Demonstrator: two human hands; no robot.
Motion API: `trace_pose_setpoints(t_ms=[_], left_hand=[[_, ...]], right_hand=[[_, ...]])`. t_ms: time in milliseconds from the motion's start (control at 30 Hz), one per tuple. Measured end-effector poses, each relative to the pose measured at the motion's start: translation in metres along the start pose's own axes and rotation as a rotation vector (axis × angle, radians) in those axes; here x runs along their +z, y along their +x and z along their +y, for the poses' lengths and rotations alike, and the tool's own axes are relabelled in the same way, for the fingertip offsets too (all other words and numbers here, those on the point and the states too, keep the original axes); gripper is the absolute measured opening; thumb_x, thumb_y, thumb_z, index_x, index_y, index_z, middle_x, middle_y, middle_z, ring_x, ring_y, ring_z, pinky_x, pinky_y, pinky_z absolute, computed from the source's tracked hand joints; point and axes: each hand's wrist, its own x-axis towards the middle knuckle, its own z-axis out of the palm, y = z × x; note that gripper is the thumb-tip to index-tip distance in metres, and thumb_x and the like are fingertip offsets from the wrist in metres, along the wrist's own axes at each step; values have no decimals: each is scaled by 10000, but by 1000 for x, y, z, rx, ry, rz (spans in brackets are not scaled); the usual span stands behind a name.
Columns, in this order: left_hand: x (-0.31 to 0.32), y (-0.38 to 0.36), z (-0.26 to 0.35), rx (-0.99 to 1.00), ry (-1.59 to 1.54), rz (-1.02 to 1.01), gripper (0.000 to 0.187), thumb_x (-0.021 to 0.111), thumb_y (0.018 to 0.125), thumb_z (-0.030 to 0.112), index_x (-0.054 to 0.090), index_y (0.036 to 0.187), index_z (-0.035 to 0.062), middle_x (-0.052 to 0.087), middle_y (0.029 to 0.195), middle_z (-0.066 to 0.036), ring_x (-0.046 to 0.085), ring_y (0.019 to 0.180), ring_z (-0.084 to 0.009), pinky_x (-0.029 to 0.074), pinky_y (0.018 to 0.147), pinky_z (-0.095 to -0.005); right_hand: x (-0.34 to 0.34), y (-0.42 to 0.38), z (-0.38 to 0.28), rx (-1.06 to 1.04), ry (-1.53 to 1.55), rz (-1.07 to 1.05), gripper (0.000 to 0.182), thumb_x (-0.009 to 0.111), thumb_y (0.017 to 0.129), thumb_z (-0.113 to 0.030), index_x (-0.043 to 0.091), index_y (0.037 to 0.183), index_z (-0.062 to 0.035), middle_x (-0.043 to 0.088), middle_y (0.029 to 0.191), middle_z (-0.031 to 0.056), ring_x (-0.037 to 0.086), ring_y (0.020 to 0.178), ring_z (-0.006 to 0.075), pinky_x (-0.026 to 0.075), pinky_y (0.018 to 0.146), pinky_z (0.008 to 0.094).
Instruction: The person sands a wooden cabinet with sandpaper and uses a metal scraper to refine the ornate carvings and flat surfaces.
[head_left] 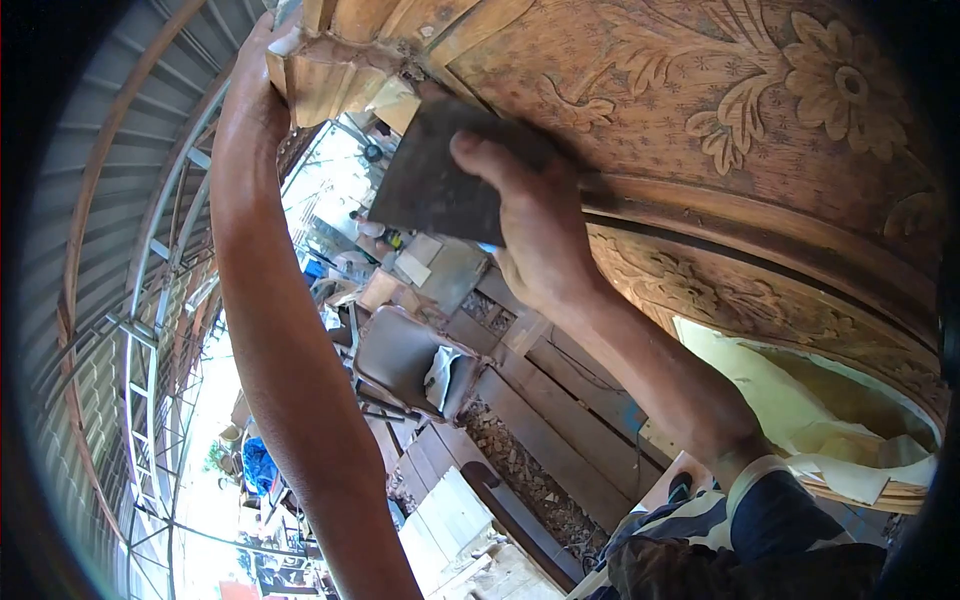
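My right hand (530,195) is closed on a dark flat rectangular sheet (425,175), thumb laid across its face. Its far edge is blurred, and I cannot make out exactly what kind of sheet it is. The hand is up against the lower moulding of a carved wooden panel (650,110), which bears raised leaves and a large flower. My left hand (262,45) reaches up at the top left beside the panel's wooden corner block (330,85). Its fingers are hidden or cut off by the frame edge.
Below the panel is a second carved section (700,285), above an opening with pale paper (760,375). A padded chair (405,355), boards (450,510) and wood scraps lie on the plank floor. Another person (370,228) is in the distance. A metal-framed roof (110,200) rises left.
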Motion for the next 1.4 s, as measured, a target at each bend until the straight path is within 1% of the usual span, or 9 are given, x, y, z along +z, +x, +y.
trace_pose_setpoints(t_ms=[67, 167, 267, 333, 433, 533, 733, 1067, 1400], left_hand=[[0, 6, -1, -138, 17, 149, 540, 651, 986, 386, 569, 1404, 56, 657, 1290, -89, 657, 1123, -210, 541, 960, -365], [-1, 3, -3, -125, -44, 132, 534, 660, 980, 385, 575, 1396, 61, 658, 1280, -89, 656, 1122, -214, 538, 965, -365], [-5, 6, -4, -83, -24, 106, 535, 663, 977, 385, 576, 1391, 58, 657, 1287, -86, 657, 1123, -219, 539, 966, -371], [-3, 4, -6, -50, 14, 77, 548, 666, 973, 391, 572, 1399, 60, 655, 1299, -87, 655, 1132, -220, 539, 967, -374], [2, 2, -5, -20, 53, 47, 572, 672, 964, 403, 564, 1412, 64, 650, 1317, -89, 651, 1146, -223, 539, 972, -378], [-2, 4, -6, -51, 28, 58, 588, 676, 958, 412, 560, 1420, 67, 648, 1326, -89, 649, 1155, -226, 537, 978, -380], [-8, 8, -8, -72, -4, 54, 621, 686, 946, 428, 552, 1437, 72, 643, 1345, -90, 644, 1172, -231, 534, 988, -385], [1, 0, -1, -61, 15, 56, 649, 710, 928, 438, 548, 1453, 94, 627, 1365, -97, 623, 1210, -236, 526, 998, -388], [-12, 16, -10, -134, -8, 110, 573, 684, 963, 400, 566, 1421, 77, 641, 1337, -92, 650, 1164, -226, 536, 982, -370]], right_hand=[[5, 1, -6, 104, -19, 158, 247, 736, 909, -132, 711, 1134, -35, 754, 1045, 55, 725, 915, 156, 587, 797, 306], [16, 6, -3, 22, 82, 166, 136, 729, 890, -135, 722, 930, -5, 684, 825, 10, 598, 718, 120, 482, 722, 296], [15, 3, -6, -13, 142, 207, 127, 736, 873, -112, 718, 935, -3, 692, 860, 29, 606, 733, 130, 482, 714, 297], [2, 0, -7, 29, 116, 54, 233, 771, 883, -140, 708, 1080, -33, 732, 1009, 52, 701, 909, 138, 548, 867, 312], [5, 4, -5, 51, 125, 30, 228, 772, 883, -135, 709, 1078, -33, 738, 1022, 60, 709, 930, 147, 563, 848, 316], [9, 7, -5, 65, 106, 92, 212, 761, 891, -120, 707, 1077, -35, 744, 1029, 68, 724, 940, 166, 587, 844, 347], [6, 7, -4, 122, 255, 33, 181, 736, 909, -94, 698, 1077, -42, 754, 1014, 75, 747, 916, 200, 620, 864, 419], [16, 5, -13, 170, 268, 50, 186, 721, 917, -97, 689, 1086, -26, 744, 999, 80, 745, 922, 210, 621, 853, 434], [28, 20, -4, 86, 187, 199, 169, 702, 911, -65, 683, 1067, -4, 733, 992, 101, 718, 848, 218, 621, 819, 433]])
